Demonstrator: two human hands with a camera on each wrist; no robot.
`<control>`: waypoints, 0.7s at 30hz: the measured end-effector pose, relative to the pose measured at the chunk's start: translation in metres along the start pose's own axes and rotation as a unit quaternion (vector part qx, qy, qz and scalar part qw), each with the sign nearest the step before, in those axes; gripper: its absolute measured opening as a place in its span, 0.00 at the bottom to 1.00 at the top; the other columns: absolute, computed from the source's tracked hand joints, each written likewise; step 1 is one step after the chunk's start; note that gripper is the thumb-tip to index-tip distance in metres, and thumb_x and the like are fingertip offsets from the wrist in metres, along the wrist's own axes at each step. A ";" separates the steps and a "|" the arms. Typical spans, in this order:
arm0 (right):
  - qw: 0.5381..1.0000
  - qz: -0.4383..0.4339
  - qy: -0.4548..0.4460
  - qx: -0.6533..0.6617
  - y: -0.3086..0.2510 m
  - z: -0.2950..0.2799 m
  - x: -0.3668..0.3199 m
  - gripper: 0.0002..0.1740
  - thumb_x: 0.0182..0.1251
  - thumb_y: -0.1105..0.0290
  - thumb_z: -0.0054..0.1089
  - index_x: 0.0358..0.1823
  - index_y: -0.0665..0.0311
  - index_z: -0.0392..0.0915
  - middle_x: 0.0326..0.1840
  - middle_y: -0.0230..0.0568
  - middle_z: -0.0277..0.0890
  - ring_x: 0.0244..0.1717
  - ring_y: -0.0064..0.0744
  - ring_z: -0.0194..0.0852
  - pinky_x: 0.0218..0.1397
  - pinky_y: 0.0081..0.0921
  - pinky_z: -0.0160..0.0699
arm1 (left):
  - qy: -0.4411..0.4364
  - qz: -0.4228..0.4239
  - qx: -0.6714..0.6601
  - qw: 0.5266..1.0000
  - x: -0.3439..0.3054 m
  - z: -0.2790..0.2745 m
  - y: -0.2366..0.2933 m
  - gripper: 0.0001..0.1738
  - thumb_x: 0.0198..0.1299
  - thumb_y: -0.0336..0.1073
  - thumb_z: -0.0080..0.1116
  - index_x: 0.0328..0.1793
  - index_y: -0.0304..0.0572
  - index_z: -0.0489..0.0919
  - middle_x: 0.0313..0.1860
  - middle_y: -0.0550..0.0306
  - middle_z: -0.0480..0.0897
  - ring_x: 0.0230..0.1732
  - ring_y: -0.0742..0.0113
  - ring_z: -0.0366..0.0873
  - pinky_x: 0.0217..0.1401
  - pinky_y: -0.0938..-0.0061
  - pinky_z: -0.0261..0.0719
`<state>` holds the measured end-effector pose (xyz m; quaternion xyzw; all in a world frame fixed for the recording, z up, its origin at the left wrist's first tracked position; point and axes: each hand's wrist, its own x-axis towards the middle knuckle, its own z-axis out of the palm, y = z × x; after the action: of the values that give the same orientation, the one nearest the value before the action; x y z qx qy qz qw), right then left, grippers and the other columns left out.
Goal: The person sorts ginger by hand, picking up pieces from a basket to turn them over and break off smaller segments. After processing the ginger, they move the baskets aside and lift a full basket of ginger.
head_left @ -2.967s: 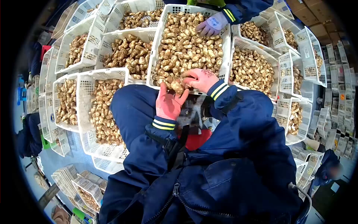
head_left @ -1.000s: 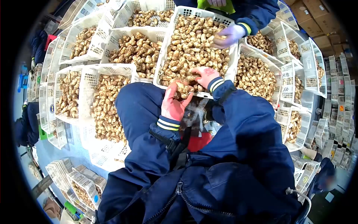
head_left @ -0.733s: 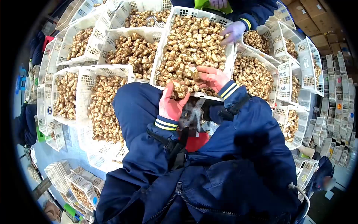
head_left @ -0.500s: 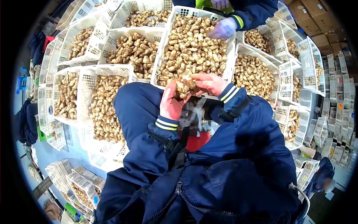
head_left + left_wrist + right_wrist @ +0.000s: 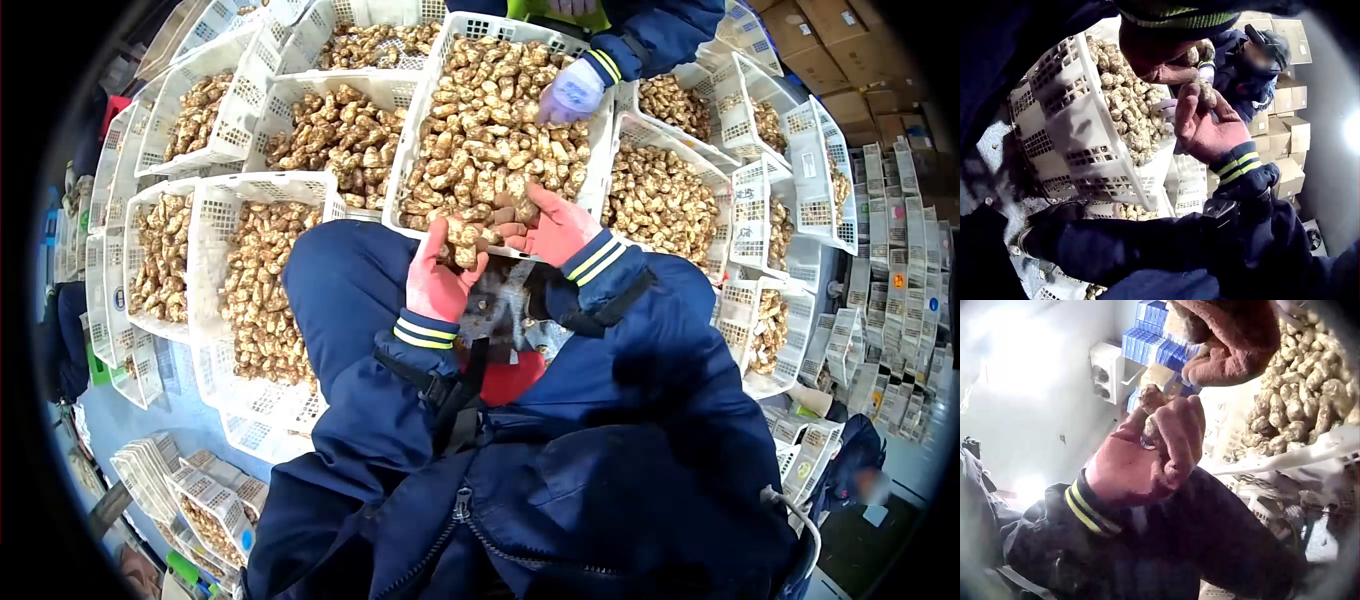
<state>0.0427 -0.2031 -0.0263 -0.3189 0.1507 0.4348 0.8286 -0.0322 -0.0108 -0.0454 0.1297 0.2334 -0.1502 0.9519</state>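
Both hands wear pink gloves and meet above the near edge of a white crate (image 5: pixel 397 205) heaped with knobbly brown tubers. In the head view my left hand (image 5: pixel 437 285), palm up, holds a pale brown tuber (image 5: pixel 462 242) between thumb and fingers. That tuber (image 5: pixel 1150 403) also shows between its fingers in the right wrist view. My right hand (image 5: pixel 560 232) is just to its right, fingers curled round another tuber (image 5: pixel 1207 94), seen in the left wrist view. The right hand's glove (image 5: pixel 1235 350) partly covers this tuber in the right wrist view.
Another person's purple-gloved hand (image 5: pixel 573 92) reaches into the same crate from the far side. More white crates of tubers, such as the left one (image 5: pixel 270 290) and right one (image 5: pixel 662 195), stand around it. Cardboard boxes (image 5: pixel 830 50) are piled at the far right.
My right hand has picked a tuber out of the crate, brought it against the left hand's tuber, then drawn slightly right. The left hand keeps its hold. The other person's hand shifts about the crate.
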 end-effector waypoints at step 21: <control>0.991 -0.061 0.075 0.093 0.007 0.017 -0.016 0.21 0.68 0.58 0.43 0.49 0.70 0.69 0.48 0.53 0.75 0.43 0.42 0.77 0.46 0.36 0.78 | -0.037 -0.052 -0.041 0.997 0.002 -0.007 -0.001 0.18 0.65 0.48 0.47 0.49 0.45 0.77 0.43 0.55 0.82 0.45 0.59 0.79 0.43 0.65 0.81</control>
<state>0.0273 -0.1992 -0.0078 -0.2813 0.2324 0.3421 0.8659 -0.0338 -0.0096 -0.0529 0.0721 0.2102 -0.1943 0.9554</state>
